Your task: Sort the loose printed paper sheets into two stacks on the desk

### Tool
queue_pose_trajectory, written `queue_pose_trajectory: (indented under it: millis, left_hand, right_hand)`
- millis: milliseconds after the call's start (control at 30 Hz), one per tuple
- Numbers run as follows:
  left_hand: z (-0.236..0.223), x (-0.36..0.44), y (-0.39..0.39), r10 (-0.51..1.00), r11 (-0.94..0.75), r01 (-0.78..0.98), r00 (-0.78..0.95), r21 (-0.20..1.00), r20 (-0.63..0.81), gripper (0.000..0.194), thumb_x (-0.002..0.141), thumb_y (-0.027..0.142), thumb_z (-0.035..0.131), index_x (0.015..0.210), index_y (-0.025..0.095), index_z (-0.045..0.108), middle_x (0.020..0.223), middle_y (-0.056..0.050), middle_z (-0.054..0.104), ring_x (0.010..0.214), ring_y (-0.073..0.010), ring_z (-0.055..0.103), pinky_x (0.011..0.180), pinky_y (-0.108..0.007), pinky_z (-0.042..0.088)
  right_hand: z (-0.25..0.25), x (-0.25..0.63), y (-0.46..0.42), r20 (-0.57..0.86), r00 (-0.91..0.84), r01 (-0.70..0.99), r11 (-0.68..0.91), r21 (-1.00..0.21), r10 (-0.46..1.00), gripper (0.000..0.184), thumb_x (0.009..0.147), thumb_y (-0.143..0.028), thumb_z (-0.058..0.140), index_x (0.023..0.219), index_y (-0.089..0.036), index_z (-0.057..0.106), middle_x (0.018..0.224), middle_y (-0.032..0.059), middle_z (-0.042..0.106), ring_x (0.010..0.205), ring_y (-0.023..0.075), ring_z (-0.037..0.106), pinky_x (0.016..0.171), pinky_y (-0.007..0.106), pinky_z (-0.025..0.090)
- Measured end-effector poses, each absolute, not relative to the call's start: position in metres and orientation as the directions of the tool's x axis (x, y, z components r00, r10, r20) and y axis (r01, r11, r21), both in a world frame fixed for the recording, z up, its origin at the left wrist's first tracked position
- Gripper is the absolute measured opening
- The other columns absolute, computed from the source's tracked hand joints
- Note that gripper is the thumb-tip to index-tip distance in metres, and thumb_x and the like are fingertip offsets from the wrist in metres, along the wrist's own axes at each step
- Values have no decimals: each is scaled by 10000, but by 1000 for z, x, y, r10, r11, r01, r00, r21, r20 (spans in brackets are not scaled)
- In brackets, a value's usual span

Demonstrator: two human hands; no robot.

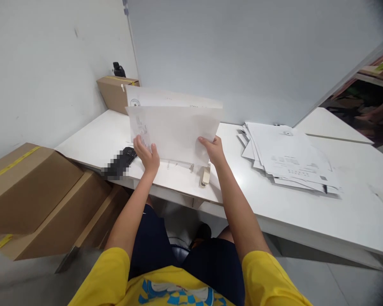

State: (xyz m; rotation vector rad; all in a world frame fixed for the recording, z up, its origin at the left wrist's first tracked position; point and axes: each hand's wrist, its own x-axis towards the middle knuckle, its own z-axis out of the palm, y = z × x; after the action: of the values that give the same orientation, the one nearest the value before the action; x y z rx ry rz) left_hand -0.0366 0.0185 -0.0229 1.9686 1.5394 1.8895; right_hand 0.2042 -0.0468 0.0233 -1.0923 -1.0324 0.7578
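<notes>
Several sheets of white paper (178, 131) are held up above the table, with printing and a round stamp at their left side. My left hand (147, 155) grips the lower left edge, its thumb raised on the near side. At the right edge my right hand (213, 148) pinches the sheets, thumb in front and fingers behind. Below the papers, near my right wrist, a cream-coloured stapler (205, 176) lies on the table. Small metal bits, perhaps staples, lie beside it. Left of my left hand is a black object (129, 154), partly blurred out.
A loose stack of printed papers (290, 157) lies on the white table (347, 212) to the right. Cardboard boxes (28, 191) stand at the left edge, and another box (113, 91) sits in the back corner. A grey panel (242, 55) rises behind the table.
</notes>
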Motion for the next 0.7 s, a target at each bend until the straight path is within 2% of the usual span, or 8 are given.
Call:
queue_pose_trajectory:
  millis: [100,200,333,533,700]
  left_hand:
    - [-22,-44,32,629,-400,562,-407,725,662,778,987,656,248,1533,103,266,1583,-247,305,1518,-319,241,1250,-487,188]
    - [-21,-45,41,645,-344,518,-475,783,598,732,1003,598,270,1537,98,262,1605,-228,283,1531,-297,224,1268,-456,152]
    - [-20,-45,43,667,-300,414,-552,859,500,660,1026,482,283,1551,87,220,1607,-227,279,1534,-271,233,1261,-423,188]
    - [-20,-44,41,675,-306,395,-551,866,490,617,1038,449,307,1530,80,256,1571,-252,320,1475,-279,352,1233,-419,253]
    - [-25,-45,47,687,-332,369,-536,868,491,532,1039,456,317,1445,118,386,1507,-237,415,1444,-292,392,1213,-448,294]
  right_hand:
    - [19,195,-49,281,331,7,295,-955,901,405,654,-548,775,842,-203,679,828,33,718,780,228,672,722,388,567]
    - [16,189,-50,326,331,31,335,-942,886,447,650,-586,782,861,-207,673,859,39,718,811,231,669,733,388,565]
    - [15,187,-52,408,340,72,409,-909,847,492,657,-643,770,874,-216,654,873,42,698,829,226,654,775,397,559]
    - [12,193,-52,397,384,76,400,-913,834,537,634,-684,757,865,-215,632,889,54,688,854,238,647,800,402,556]
    - [12,193,-55,391,388,172,351,-920,835,480,687,-690,660,785,-227,578,819,42,624,810,221,601,760,371,527]
